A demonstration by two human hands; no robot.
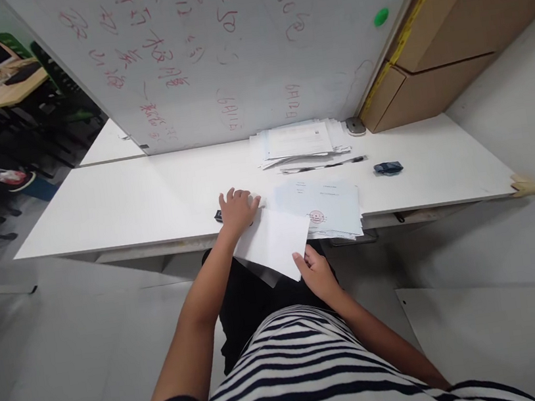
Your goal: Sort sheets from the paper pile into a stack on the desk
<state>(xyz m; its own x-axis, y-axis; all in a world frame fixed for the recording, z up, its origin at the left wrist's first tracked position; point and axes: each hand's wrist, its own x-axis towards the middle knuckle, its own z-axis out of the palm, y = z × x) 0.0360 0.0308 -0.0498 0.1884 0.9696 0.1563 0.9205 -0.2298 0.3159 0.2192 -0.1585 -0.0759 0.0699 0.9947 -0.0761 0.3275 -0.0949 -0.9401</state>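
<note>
While the right grip (316, 272) pinches shut on the near corner of the white sheet (273, 239), which overhangs the counter (124, 207) edge, the left grip (238, 210) lies on its far corner; can't tell if it clasps anything. A small dark object (219, 216) is mostly hidden under it. Stamped papers (335, 207) just beside, print unreadable.

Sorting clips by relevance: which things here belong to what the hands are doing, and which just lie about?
In hand: white sheet, pinched by right hand; left hand on the table at its far corner; stamped papers beside it.
Lying about: far paper stack, pen, small dark object, cardboard boxes, whiteboard.
</note>
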